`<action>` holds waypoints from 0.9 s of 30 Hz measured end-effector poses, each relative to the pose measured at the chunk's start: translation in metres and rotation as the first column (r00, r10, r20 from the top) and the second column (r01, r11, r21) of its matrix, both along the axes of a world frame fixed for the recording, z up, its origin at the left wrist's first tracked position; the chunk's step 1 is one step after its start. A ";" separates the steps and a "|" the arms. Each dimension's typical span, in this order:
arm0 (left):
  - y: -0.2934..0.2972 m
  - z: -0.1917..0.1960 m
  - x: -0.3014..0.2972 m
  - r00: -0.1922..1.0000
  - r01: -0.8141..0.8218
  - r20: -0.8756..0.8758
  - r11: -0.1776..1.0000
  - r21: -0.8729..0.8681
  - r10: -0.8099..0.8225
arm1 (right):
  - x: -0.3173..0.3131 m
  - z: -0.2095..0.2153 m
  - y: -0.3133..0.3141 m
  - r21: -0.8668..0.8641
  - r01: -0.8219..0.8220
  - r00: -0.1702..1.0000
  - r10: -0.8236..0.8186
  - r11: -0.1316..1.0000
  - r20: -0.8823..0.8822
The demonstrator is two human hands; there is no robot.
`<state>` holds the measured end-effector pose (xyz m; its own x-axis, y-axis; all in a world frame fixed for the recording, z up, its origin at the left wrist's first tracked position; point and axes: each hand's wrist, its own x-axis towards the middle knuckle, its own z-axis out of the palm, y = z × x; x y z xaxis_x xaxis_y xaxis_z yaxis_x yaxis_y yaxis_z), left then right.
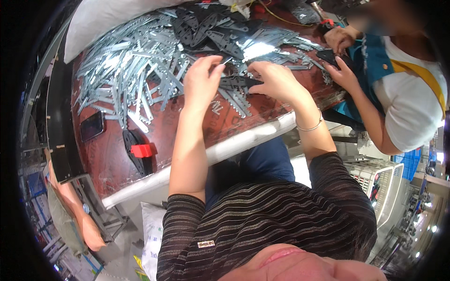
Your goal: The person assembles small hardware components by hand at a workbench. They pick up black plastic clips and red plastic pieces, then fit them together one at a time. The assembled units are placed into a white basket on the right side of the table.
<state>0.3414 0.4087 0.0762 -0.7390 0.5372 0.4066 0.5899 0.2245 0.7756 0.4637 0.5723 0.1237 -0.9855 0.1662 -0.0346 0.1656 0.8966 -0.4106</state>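
Note:
A long black plastic part (236,82) lies between my hands, over the metal strips near the table's middle. My left hand (201,82) hovers at its left end, thumb and forefinger curved and apart, with nothing plain between them. Around the part's right end my right hand (277,80) is bent, fingers above and thumb below it. A small dark coil, seemingly a spring, shows near the part's upper edge. Toothed silver metal strips (136,65) heap up on the left, and more black parts (206,30) pile up behind my hands.
At left on the red-brown table (164,124) are a phone (93,126) and a black piece with a red block (141,150). A co-worker (408,79) handles a black part at right. White padding (253,136) lines the front edge; a white crate (375,180) stands lower right.

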 end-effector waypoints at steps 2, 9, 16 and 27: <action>0.006 -0.001 0.005 0.993 0.104 0.057 0.994 0.022 -0.105 | 0.001 -0.009 0.001 0.016 -0.038 0.999 0.038 0.999 -0.022; 0.004 0.004 0.011 0.955 0.284 -0.047 0.948 -0.144 -0.293 | -0.006 0.005 -0.002 0.127 -0.125 0.969 0.149 0.984 -0.199; -0.002 0.002 -0.006 0.737 0.061 0.604 0.919 0.389 -0.304 | -0.038 0.027 -0.013 -0.267 -0.189 0.804 -0.007 0.945 -0.594; -0.005 0.000 -0.009 0.597 -0.224 0.687 0.737 0.638 -0.413 | -0.063 -0.027 -0.021 -0.896 -0.080 0.861 -0.422 0.436 -0.283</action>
